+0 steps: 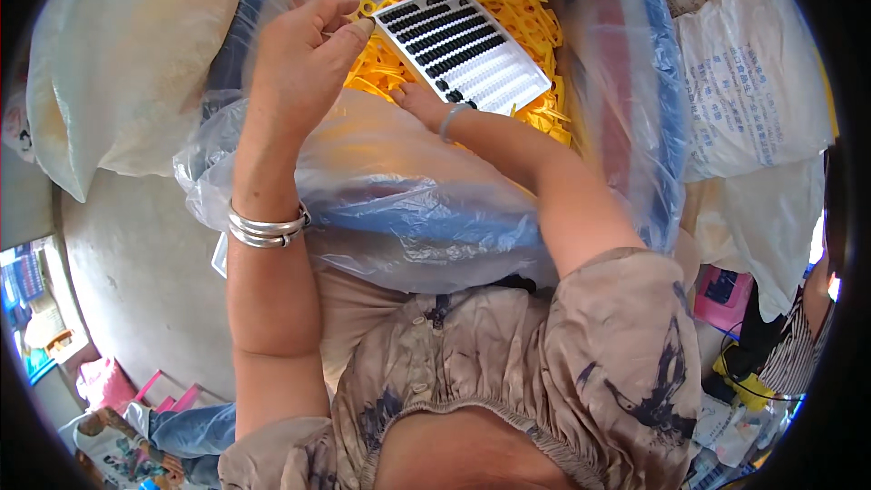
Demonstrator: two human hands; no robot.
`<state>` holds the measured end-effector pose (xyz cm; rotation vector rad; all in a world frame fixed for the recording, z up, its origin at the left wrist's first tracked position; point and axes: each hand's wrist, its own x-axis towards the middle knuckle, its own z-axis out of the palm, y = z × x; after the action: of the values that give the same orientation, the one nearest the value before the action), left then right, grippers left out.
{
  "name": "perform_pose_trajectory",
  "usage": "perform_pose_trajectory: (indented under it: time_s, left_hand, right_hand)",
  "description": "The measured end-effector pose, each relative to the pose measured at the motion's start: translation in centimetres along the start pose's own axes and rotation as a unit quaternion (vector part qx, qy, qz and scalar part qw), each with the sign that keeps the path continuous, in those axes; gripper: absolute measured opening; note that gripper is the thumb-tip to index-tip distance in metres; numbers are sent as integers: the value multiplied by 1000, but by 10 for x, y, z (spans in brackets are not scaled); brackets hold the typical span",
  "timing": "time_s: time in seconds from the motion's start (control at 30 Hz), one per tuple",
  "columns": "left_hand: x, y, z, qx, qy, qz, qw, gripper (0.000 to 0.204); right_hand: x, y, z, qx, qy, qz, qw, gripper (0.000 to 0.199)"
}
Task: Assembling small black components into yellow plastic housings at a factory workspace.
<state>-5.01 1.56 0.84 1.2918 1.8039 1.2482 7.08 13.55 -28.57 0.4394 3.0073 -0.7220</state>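
My left hand (304,63) is raised at the tray's left corner, thumb and forefinger pressed together. Whatever is in that pinch is too small to make out. A white ridged tray (513,80) lies tilted on a heap of yellow plastic pieces (522,0). Rows of small black parts (449,32) fill much of it, while its lower right part shows bare white ridges. My right hand (424,106) reaches in below the tray's near left edge, fingers slightly apart over the yellow pieces. Its fingertips are partly hidden among them.
A blue bin (670,109) lined with clear plastic (399,141) surrounds the heap; the liner bunches over its near rim. Full pale sacks (136,45) stand at left, and a printed white sack (758,73) at right. Another person's jeans (195,431) show at lower left.
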Motion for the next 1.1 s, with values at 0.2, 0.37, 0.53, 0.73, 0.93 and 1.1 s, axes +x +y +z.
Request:
perform_pose_trajectory:
  time_s: [0.2,0.37,0.53,0.73,0.93,1.1]
  left_hand:
    - [-7,-7,-8,3,60,39,997,29]
    - [-6,-17,-18,11,75,34,997,31]
    - [-8,-20,-20,-12,67,31,997,31]
    - [-7,-6,-15,21,26,-12,999,30]
    - [-6,-25,-8,79,-5,56,995,38]
    - [-7,-46,-5,334,-2,212,919,50]
  right_hand:
    - [22,-21,13,-2,-127,159,979,46]
    - [18,-29,-18,87,-114,141,980,34]
    - [-10,-32,-100,60,-108,170,978,23]
    - [-46,-29,-180,273,35,275,921,15]
    - [-71,-61,-218,403,45,204,891,14]
    - [-87,-75,-218,441,67,135,885,18]
